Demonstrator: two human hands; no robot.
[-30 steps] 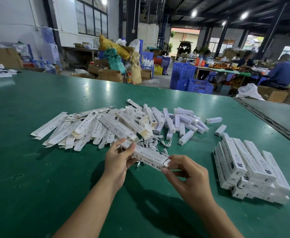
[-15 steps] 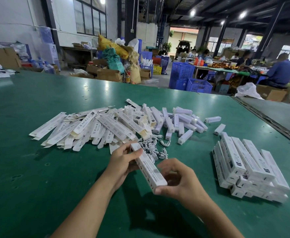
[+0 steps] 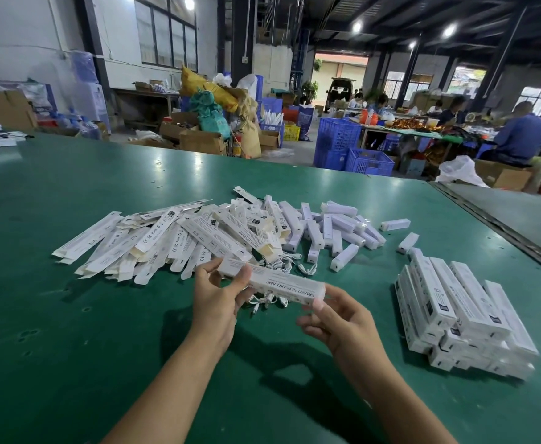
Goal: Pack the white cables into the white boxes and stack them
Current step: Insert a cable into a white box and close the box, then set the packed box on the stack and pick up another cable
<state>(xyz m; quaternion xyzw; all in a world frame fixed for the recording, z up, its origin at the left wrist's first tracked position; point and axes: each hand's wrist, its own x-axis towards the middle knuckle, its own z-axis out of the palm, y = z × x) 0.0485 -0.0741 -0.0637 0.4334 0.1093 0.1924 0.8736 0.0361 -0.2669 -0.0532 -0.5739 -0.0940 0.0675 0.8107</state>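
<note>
Box (image 3: 272, 280) between left hand (image 3: 217, 302), right hand (image 3: 339, 318)

White box (image 3: 272, 280) has been swung back from lengthwise to crosswise and raised a little. Left end is now gripped by left hand (image 3: 217, 296); right end is now held by right hand (image 3: 336, 318) fingers (image 3: 318, 303).

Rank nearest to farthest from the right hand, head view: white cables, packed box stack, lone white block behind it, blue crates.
1. white cables: just left of the right hand, under the held box.
2. packed box stack: to its right.
3. lone white block: farther back, beyond the stack.
4. blue crates: floor, past the table.
</note>
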